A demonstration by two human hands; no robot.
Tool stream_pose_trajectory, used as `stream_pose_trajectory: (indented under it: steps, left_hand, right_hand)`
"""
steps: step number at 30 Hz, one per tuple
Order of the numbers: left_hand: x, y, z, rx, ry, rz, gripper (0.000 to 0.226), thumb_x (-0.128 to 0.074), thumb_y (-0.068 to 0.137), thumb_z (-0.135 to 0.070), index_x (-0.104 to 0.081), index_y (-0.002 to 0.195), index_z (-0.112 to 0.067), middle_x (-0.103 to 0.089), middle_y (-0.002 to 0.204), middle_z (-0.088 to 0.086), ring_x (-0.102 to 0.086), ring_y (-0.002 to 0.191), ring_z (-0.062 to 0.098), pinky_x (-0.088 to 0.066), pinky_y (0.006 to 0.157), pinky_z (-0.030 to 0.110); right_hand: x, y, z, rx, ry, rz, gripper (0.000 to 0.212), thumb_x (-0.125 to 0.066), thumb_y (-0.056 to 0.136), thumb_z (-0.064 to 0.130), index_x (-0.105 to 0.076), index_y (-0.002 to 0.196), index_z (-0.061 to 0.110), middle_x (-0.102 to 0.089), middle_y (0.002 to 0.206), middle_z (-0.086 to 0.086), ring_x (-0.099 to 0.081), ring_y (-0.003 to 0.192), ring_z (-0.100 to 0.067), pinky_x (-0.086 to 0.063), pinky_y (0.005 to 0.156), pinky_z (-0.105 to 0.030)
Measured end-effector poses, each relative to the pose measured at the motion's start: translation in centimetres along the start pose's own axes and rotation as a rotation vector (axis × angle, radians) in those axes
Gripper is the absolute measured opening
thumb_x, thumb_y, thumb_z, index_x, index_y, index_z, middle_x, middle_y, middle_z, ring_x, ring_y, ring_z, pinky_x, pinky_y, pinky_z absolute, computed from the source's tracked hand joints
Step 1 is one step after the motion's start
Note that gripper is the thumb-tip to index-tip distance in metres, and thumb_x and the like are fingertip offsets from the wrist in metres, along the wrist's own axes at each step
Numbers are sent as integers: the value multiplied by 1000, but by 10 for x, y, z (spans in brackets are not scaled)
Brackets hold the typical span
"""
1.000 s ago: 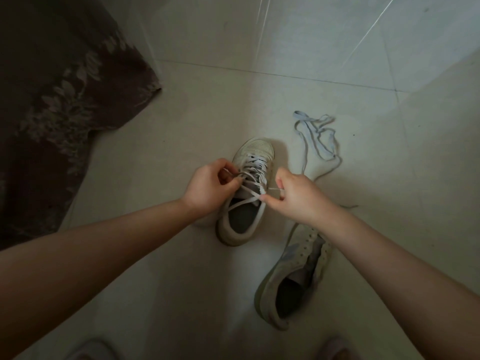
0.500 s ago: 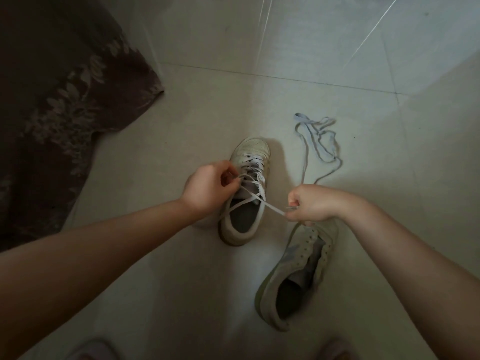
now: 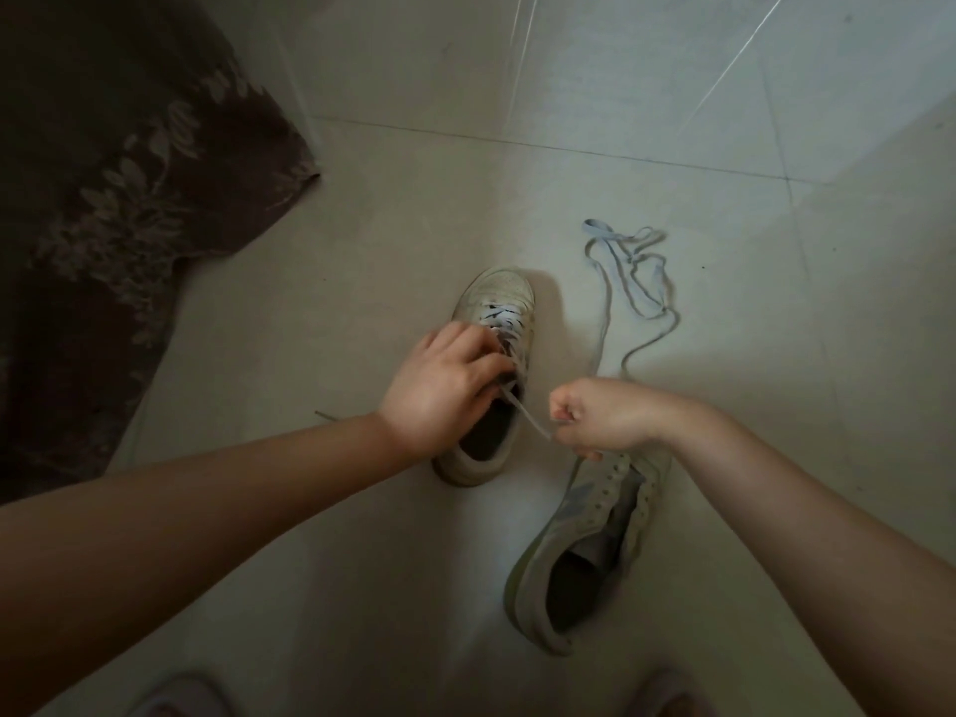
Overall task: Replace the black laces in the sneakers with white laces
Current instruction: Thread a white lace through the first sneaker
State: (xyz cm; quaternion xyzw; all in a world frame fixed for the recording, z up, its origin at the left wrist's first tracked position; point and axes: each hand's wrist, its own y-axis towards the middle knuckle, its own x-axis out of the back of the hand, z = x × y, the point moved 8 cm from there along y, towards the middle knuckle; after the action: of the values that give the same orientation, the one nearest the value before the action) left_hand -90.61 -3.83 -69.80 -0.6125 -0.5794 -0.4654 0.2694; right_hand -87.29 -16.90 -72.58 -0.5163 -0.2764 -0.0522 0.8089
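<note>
A pale sneaker [image 3: 504,295] stands upright on the floor, toe pointing away, with a white lace [image 3: 522,408] crossed through its eyelets. My left hand [image 3: 445,385] lies over the shoe's tongue, its fingers curled at the upper eyelets. My right hand [image 3: 602,419] is a fist to the right of the shoe and grips the free end of that white lace, pulled taut. A second pale sneaker [image 3: 584,540] without a lace lies on its side below my right hand. A loose white lace [image 3: 628,274] is strewn on the floor beyond.
The floor is pale tile [image 3: 362,261] with a seam running across the back. A dark floral cloth [image 3: 103,199] covers the left side. The toes of two slippers [image 3: 170,698] show at the bottom edge. A thin dark lace end [image 3: 326,416] peeks out past my left forearm.
My right hand has drawn the white lace out to the right and down, closing into a fist. My left hand has shifted further over the shoe's tongue.
</note>
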Motion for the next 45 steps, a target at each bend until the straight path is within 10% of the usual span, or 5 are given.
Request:
stream_pose_trajectory:
  steps: [8,16,32,38,45]
  left_hand:
    - [-3,-3,23,300,-258,37,25,-49,86,-20,-63,106,-12,-57,101,9,-61,80,32,-53,63,42]
    - [5,-2,14,237,-235,29,37,-53,81,-31,-62,111,-12,-53,102,10,-60,85,28,-52,69,35]
    - [-13,-46,29,480,-420,163,34,-49,88,-48,-46,64,-24,-53,54,0,-48,49,14,-41,53,33]
    - [-13,-11,10,1003,-1320,152,30,-39,99,-10,-59,77,-11,-60,60,-1,-54,55,7,-46,56,18]
    - [-9,20,-14,992,-1710,188,26,-34,98,-2,-54,85,-11,-52,66,1,-50,57,8,-44,61,19]
  right_hand:
    - [-12,1,-6,-33,-61,39,17,-52,86,15,-46,71,20,-59,62,5,-52,59,-13,-39,58,-26]
    - [36,-11,17,190,442,-526,27,-62,86,28,-36,77,26,-57,64,-8,-60,56,-21,-47,59,-34]
    - [-4,-1,33,300,618,-456,18,-57,87,5,-60,98,19,-68,101,-1,-66,93,-8,-52,91,-30]
    - [13,-13,32,335,651,-680,21,-64,84,11,-56,89,29,-69,83,2,-67,77,-17,-55,75,-36]
    - [12,-10,31,307,1069,-520,51,-66,82,8,-41,122,28,-67,89,2,-65,71,-13,-51,58,-26]
